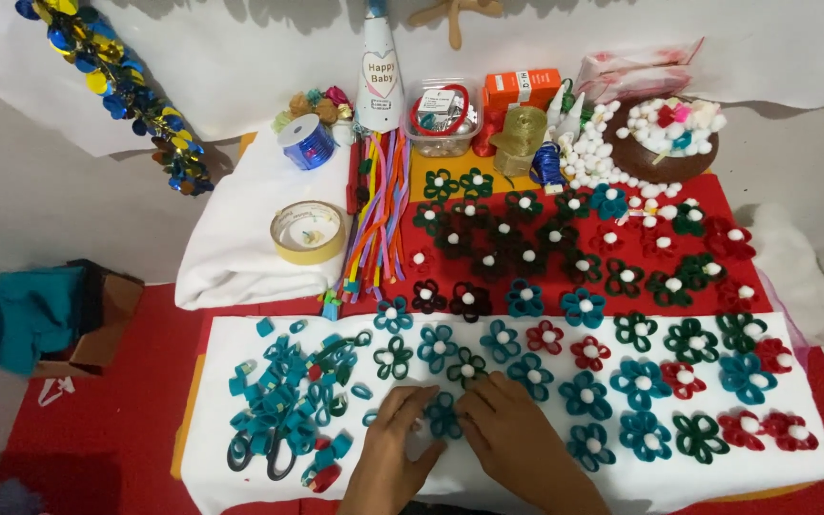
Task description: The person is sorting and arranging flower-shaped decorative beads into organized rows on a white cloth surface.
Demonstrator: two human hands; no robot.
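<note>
Pressing down on a teal felt flower (443, 417) on the white cloth (488, 477) at the tabletop's near edge, the left hand (395, 441) and right hand (510, 434) are both closing their grip on it, beside teal felt loops (283, 401).

Felt flowers (586, 393) everywhere (loops (283, 401) left)

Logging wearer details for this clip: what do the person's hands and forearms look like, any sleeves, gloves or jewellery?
Both the left hand and the right hand are bare: no gloves, rings, watch or bracelets visible. The forearms are uncovered to the frame edge, no sleeves showing.
</note>
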